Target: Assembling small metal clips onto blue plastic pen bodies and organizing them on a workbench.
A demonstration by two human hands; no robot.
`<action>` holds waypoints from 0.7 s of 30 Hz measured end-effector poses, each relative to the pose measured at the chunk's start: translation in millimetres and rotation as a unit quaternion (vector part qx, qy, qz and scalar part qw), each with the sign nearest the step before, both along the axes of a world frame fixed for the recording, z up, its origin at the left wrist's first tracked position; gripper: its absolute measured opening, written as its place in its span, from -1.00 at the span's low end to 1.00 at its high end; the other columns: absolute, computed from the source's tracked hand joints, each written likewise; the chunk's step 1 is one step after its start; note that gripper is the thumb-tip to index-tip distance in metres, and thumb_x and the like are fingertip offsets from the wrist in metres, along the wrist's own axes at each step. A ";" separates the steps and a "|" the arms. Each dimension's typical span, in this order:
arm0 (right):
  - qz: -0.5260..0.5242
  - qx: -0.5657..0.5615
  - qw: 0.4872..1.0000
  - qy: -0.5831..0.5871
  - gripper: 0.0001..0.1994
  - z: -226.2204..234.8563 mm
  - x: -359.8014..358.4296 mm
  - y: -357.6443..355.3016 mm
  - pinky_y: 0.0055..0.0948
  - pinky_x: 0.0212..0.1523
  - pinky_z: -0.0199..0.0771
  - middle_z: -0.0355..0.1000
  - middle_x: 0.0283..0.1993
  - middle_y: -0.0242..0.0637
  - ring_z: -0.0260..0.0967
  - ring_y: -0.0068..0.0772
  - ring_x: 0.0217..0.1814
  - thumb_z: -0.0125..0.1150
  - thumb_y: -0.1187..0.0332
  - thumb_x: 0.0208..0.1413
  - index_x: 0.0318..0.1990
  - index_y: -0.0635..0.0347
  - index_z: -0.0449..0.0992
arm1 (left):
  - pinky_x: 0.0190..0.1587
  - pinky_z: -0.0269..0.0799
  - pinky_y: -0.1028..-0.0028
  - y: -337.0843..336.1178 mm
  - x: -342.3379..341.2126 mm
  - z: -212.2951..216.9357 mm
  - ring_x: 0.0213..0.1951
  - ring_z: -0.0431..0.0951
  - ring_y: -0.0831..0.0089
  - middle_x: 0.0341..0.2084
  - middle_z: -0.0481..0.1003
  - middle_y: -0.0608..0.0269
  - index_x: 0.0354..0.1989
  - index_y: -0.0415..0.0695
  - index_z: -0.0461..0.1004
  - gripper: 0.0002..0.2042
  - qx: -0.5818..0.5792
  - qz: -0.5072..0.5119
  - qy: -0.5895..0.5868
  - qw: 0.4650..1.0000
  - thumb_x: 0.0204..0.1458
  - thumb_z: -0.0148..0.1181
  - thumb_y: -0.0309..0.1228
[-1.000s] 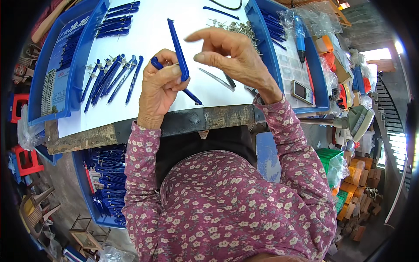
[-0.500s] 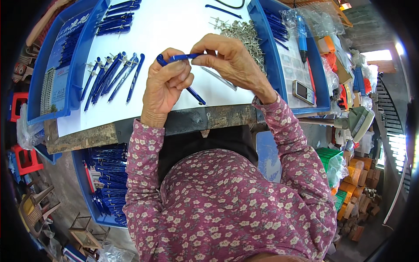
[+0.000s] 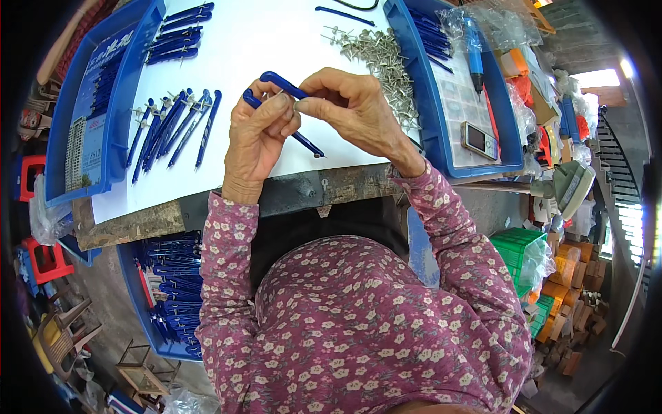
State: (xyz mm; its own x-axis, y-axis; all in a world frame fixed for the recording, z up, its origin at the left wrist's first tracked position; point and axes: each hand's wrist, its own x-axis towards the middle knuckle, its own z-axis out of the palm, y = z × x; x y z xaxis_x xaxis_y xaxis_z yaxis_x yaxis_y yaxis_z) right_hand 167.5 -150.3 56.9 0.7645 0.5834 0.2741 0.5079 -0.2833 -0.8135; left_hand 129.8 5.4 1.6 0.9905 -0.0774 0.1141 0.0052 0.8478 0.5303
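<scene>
My left hand (image 3: 258,138) is closed around a slim blue hook-ended plastic piece (image 3: 307,144). Its rounded end comes out above the thumb and its thin end points down to the right. A second blue hook-ended piece (image 3: 279,83) is pinched in my right hand (image 3: 355,110), lying across the fingertips of both hands with its curved end up at the left. Something small shows between the fingertips, too small to make out. Right of my hands lies a pile of silvery metal pins with flat heads (image 3: 376,58). Several blue pieces with metal pins (image 3: 176,127) lie in a row at the left.
Blue trays flank the white-covered table, one at the left (image 3: 117,152) and one at the right (image 3: 431,131). The right one holds a mobile phone (image 3: 478,141) and a blue electric screwdriver (image 3: 474,55). Below the wooden table edge (image 3: 276,193) sits a bin of blue pieces (image 3: 176,297).
The piece in my right hand has tilted, its curved end now raised above my left hand. My right hand has shifted slightly left and down, and the view has shifted a little.
</scene>
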 end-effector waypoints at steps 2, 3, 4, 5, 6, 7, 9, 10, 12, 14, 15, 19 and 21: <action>-0.012 -0.003 1.000 0.005 -0.87 -0.1 -1.1 -1.4 -0.70 -0.62 0.09 0.29 -0.63 -0.50 0.12 -0.78 -0.61 0.20 0.43 -0.03 -0.34 0.30 0.49 | -0.54 0.16 0.63 -1.1 0.2 0.6 -0.60 0.21 0.66 -0.55 0.32 0.34 -0.30 -0.18 0.36 -0.89 0.011 0.004 -0.003 1.000 -0.01 0.09 -0.55; -0.023 -0.007 1.000 0.010 -0.87 -0.3 -1.4 -2.0 -0.70 -0.62 0.10 0.30 -0.62 -0.50 0.13 -0.78 -0.61 0.20 0.44 -0.03 -0.34 0.30 0.49 | -0.52 0.18 0.62 -1.8 -0.7 2.6 -0.56 0.25 0.64 -0.52 0.34 0.32 -0.28 -0.18 0.36 -0.88 0.028 0.009 0.002 1.000 -0.02 0.09 -0.56; -0.023 -0.007 1.000 0.011 -0.87 -1.7 -1.3 -2.5 -0.70 -0.62 0.10 0.30 -0.62 -0.50 0.13 -0.78 -0.61 0.20 0.44 -0.03 -0.34 0.30 0.49 | -0.50 0.21 0.60 -2.3 -1.4 3.9 -0.53 0.29 0.63 -0.49 0.35 0.30 -0.27 -0.19 0.35 -0.87 0.045 0.014 0.008 0.999 -0.02 0.08 -0.56; -0.027 0.002 1.000 0.008 -0.87 -4.5 -0.8 -3.1 -0.71 -0.60 0.12 0.31 -0.61 -0.49 0.15 -0.78 -0.59 0.19 0.44 -0.03 -0.34 0.30 0.49 | -0.50 0.21 0.60 -2.3 -1.2 3.7 -0.53 0.29 0.63 -0.49 0.35 0.30 -0.27 -0.19 0.35 -0.87 0.046 0.014 0.009 0.999 -0.02 0.08 -0.56; -0.031 0.010 0.999 0.005 -0.87 -7.4 -0.2 -3.7 -0.72 -0.59 0.14 0.33 -0.60 -0.49 0.17 -0.78 -0.58 0.19 0.45 -0.03 -0.33 0.31 0.49 | -0.48 0.22 0.59 -2.0 -0.5 3.1 -0.50 0.31 0.60 -0.46 0.36 0.28 -0.25 -0.20 0.35 -0.85 0.047 0.006 0.007 0.999 -0.02 0.08 -0.56; -0.030 0.011 0.999 0.007 -0.87 -9.9 0.3 -4.1 -0.72 -0.59 0.14 0.33 -0.60 -0.49 0.17 -0.78 -0.58 0.19 0.45 -0.03 -0.33 0.31 0.49 | -0.46 0.23 0.58 -1.3 -0.3 2.6 -0.48 0.33 0.58 -0.44 0.37 0.25 -0.23 -0.21 0.34 -0.83 0.047 0.000 0.004 0.999 -0.03 0.08 -0.57; -0.046 0.039 0.997 0.041 -0.87 -13.5 2.2 -5.8 -0.74 -0.56 0.16 0.35 -0.57 -0.49 0.19 -0.79 -0.55 0.19 0.45 -0.03 -0.33 0.32 0.48 | -0.41 0.27 0.55 -0.5 0.9 4.3 -0.46 0.34 0.56 -0.41 0.38 0.23 -0.18 -0.25 0.33 -0.79 0.060 -0.013 -0.005 0.998 -0.03 0.06 -0.56; -0.039 0.052 0.996 0.060 -0.86 -12.3 3.8 -8.1 -0.75 -0.54 0.19 0.38 -0.54 -0.47 0.23 -0.79 -0.52 0.19 0.43 -0.02 -0.33 0.33 0.48 | -0.36 0.32 0.53 -0.5 0.8 6.4 -0.45 0.35 0.54 -0.39 0.38 0.20 -0.14 -0.28 0.31 -0.76 0.072 -0.029 -0.015 0.997 -0.02 0.04 -0.56; -0.036 0.101 0.988 0.114 -0.85 -19.3 7.2 -11.5 -0.76 -0.54 0.21 0.39 -0.52 -0.45 0.25 -0.78 -0.52 0.19 0.41 -0.01 -0.33 0.32 0.48 | -0.29 0.36 0.49 -2.6 -0.8 14.0 -0.43 0.37 0.53 -0.37 0.39 0.18 -0.10 -0.32 0.28 -0.72 0.096 -0.029 -0.021 0.995 -0.02 0.03 -0.55; -0.039 0.169 0.965 0.197 -0.83 -26.5 8.4 -12.4 -0.79 -0.55 0.25 0.41 -0.50 -0.42 0.30 -0.76 -0.52 0.18 0.38 0.01 -0.33 0.32 0.48 | -0.09 0.41 0.39 -1.0 -1.3 18.9 -0.33 0.46 0.46 -0.30 0.40 0.11 0.01 -0.41 0.19 -0.62 0.135 -0.042 -0.035 0.989 0.00 -0.01 -0.52; -0.037 0.168 0.965 0.197 -0.83 -27.8 8.7 -13.7 -0.79 -0.55 0.25 0.41 -0.50 -0.42 0.30 -0.76 -0.52 0.18 0.38 0.01 -0.33 0.32 0.48 | -0.09 0.41 0.39 -1.2 -2.4 20.1 -0.33 0.46 0.46 -0.30 0.40 0.11 0.01 -0.41 0.19 -0.62 0.134 -0.040 -0.035 0.990 0.00 -0.01 -0.52; -0.043 0.188 0.936 0.296 -0.85 -37.0 9.3 -14.5 -0.84 -0.60 0.21 0.40 -0.52 -0.45 0.30 -0.79 -0.56 0.16 0.39 0.03 -0.34 0.32 0.48 | -0.07 0.41 0.46 -2.9 -9.2 23.6 -0.21 0.50 0.40 -0.26 0.41 0.08 0.08 -0.44 0.10 -0.57 0.176 -0.040 -0.020 0.983 0.07 -0.05 -0.47; -0.031 0.197 0.920 0.338 -0.85 -37.5 8.6 -14.3 -0.85 -0.65 0.13 0.40 -0.53 -0.44 0.30 -0.80 -0.57 0.16 0.39 0.03 -0.34 0.30 0.48 | -0.08 0.41 0.47 -2.9 -9.7 23.2 -0.23 0.50 0.42 -0.24 0.41 0.09 0.08 -0.43 0.10 -0.57 0.179 -0.045 -0.024 0.983 0.08 -0.04 -0.45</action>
